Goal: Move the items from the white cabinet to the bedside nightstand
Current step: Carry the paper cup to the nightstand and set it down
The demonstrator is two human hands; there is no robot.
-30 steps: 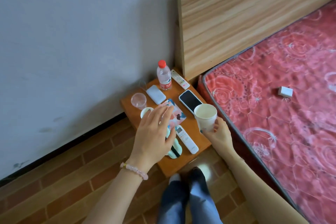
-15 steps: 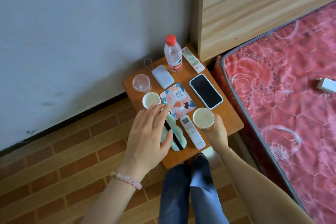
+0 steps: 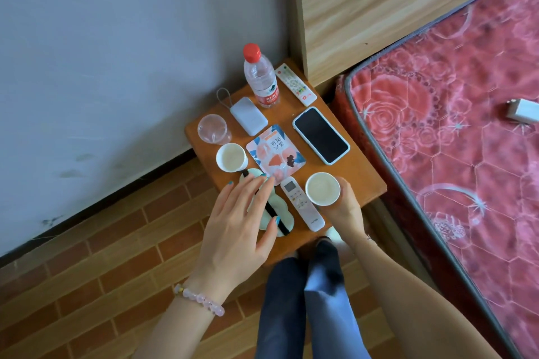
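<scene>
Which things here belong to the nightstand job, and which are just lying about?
Job: nightstand, paper cup in right hand, second paper cup, clear cup, bottle, power bank, phone, back remote, front remote, sachet, eye mask under left hand.
Lying about: white charger on mattress.

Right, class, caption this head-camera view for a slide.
Right hand grips a paper cup at the nightstand; open left hand spread over the eye mask.

A glossy-screened phone (image 3: pixel 320 134), clear plastic bottle (image 3: pixel 261 79) and matt paper cup (image 3: pixel 322 188) sit on the smooth wooden nightstand (image 3: pixel 360 176).
</scene>
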